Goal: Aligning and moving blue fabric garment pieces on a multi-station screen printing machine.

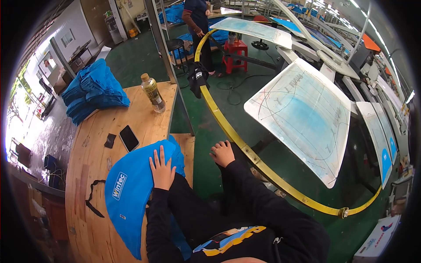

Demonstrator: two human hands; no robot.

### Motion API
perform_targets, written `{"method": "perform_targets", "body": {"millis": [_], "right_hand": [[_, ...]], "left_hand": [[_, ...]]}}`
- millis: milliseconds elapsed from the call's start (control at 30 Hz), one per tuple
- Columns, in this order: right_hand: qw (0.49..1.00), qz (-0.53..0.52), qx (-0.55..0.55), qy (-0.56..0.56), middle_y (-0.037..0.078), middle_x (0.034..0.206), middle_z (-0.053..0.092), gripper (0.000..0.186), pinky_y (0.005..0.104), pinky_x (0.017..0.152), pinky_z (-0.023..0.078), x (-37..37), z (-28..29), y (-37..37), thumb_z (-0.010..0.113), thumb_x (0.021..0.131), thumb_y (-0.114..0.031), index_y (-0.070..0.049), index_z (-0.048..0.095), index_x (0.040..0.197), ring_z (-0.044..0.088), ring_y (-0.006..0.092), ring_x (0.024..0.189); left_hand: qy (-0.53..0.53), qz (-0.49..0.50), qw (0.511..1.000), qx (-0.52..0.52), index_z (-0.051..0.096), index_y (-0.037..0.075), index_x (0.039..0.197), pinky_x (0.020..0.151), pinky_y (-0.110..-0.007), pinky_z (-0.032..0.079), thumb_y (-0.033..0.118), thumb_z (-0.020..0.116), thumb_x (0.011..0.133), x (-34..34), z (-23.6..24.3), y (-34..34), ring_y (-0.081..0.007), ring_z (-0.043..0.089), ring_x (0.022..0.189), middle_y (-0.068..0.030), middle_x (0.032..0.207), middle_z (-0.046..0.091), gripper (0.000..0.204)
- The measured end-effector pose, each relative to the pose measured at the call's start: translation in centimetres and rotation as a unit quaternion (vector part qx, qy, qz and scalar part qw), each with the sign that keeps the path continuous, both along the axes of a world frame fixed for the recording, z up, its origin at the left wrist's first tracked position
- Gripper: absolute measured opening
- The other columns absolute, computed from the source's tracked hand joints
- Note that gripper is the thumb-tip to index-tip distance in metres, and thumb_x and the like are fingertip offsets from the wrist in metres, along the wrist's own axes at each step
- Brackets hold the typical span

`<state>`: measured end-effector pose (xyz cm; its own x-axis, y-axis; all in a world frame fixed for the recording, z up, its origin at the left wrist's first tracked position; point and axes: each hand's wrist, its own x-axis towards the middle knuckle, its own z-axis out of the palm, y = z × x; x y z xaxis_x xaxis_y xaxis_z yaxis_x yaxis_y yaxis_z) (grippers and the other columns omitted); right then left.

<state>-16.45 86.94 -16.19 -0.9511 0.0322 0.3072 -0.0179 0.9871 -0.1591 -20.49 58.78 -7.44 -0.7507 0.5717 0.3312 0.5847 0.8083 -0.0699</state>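
Observation:
My left hand [162, 171] lies flat, fingers spread, on a blue cut fabric piece [131, 197] with a white printed label. This piece is at the near right part of the wooden table [94, 153], with more blue fabric [176, 153] beneath its far edge. My right hand [222, 154] is off the table, beside the inner edge of the curved yellow rail [232, 133]. Its fingers are apart and loosely bent, with nothing seen in them. Whether it touches the rail I cannot tell.
On the table are a stack of blue fabric [94, 92], a drink bottle [153, 93], a phone [129, 138] and a black strap [91, 199]. Beyond the rail stand white printing boards [302, 118] on arms. Another person [197, 26] stands at the far side near a red stool [235, 57].

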Motion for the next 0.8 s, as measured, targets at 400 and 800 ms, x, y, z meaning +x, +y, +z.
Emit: {"method": "perform_targets", "body": {"millis": [400, 800], "right_hand": [[1.000, 0.000, -0.011, 0.011, 0.007, 0.091, 0.061, 0.021, 0.0539, 0.101, 0.034, 0.21, -0.19, 0.20, 0.065, 0.081, -0.030, -0.011, 0.066, 0.089, 0.053, 0.0278, 0.104], [1.000, 0.002, 0.001, -0.019, 0.005, 0.094, 0.061, 0.021, 0.0525, 0.101, 0.033, 0.06, 0.04, 0.42, 0.064, 0.082, -0.032, -0.014, 0.066, 0.093, 0.052, 0.0264, 0.107]], "left_hand": [[-0.017, 0.016, 0.999, -0.031, 0.067, 0.006, 0.101, 0.111, -0.052, 0.018, 0.031, 0.066, 0.079, 0.00, -0.34, 0.38, -0.0353, 0.016, 0.141, -0.0137, 0.155, 0.016, 0.033], [0.002, 0.023, 0.999, -0.048, 0.063, 0.006, 0.098, 0.112, -0.052, 0.016, 0.037, 0.065, 0.081, -0.48, -0.18, 0.46, -0.0352, 0.015, 0.142, -0.0126, 0.155, 0.014, 0.035]]}}
